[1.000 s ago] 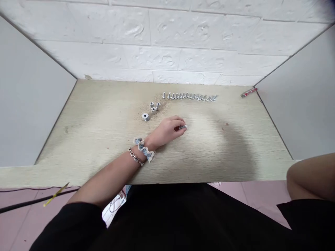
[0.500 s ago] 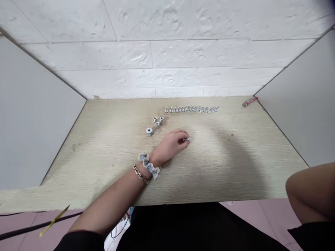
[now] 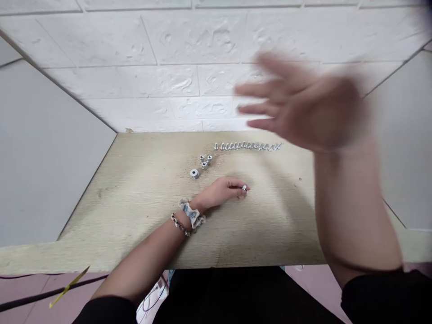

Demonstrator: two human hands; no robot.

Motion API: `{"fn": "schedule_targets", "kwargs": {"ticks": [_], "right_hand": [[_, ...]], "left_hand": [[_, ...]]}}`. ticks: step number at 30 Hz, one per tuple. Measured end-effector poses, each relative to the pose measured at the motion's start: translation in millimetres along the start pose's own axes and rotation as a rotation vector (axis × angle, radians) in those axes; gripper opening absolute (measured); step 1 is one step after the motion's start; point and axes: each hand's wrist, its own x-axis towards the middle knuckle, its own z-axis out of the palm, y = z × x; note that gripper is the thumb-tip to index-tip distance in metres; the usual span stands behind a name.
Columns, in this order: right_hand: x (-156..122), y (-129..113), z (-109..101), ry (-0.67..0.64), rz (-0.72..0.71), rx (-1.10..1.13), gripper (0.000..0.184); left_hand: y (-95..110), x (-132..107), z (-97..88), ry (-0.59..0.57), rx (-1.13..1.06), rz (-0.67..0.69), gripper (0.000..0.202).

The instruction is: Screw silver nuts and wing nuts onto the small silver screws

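Note:
My left hand (image 3: pixel 224 190) rests low over the tabletop, thumb and fingertips pinching a small silver metal fastener (image 3: pixel 244 187). Whether it is a bolt or a nut is too small to tell. Blurred by motion, my right hand (image 3: pixel 300 103) is raised high at the right with spread fingers and nothing visible in it. Beyond my left hand runs a row of silver bolts (image 3: pixel 243 145), its right end close below my right hand. Left of that row stands a cluster of silver nuts (image 3: pixel 204 165), and nearer me lies a stack of washers (image 3: pixel 194 173).
The light wooden tabletop (image 3: pixel 135 193) meets a white brick-patterned wall (image 3: pixel 118 81) at the back. Grey panels (image 3: pixel 50 148) close it in on both sides. A dark cable (image 3: pixel 50 292) with a yellow tie (image 3: pixel 69 286) passes below the front left edge.
My right hand has come up from the lower right edge into the upper right of the view. My left hand has turned slightly, still pinching the small fastener. The camera has tilted a little.

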Motion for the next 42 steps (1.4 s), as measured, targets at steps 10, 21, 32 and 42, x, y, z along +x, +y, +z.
{"fn": "schedule_targets", "kwargs": {"ticks": [10, 21, 32, 42], "right_hand": [[-22.9, 33.1, 120.5, -0.573, -0.272, -0.462, 0.015], [-22.3, 31.9, 132.4, -0.605, -0.273, -0.639, 0.009], [-42.3, 78.1, 83.8, -0.045, 0.044, 0.016, 0.021], [-71.9, 107.2, 89.4, -0.033, 0.131, 0.18, 0.023]], "left_hand": [[6.3, 2.2, -0.1, 0.029, 0.055, 0.014, 0.011], [3.8, -0.6, -1.6, 0.072, 0.232, 0.056, 0.015], [-1.4, 24.4, -19.8, 0.164, 0.066, 0.091, 0.015], [-0.7, 30.0, -18.4, 0.36, 0.177, 0.063, 0.015]]}}
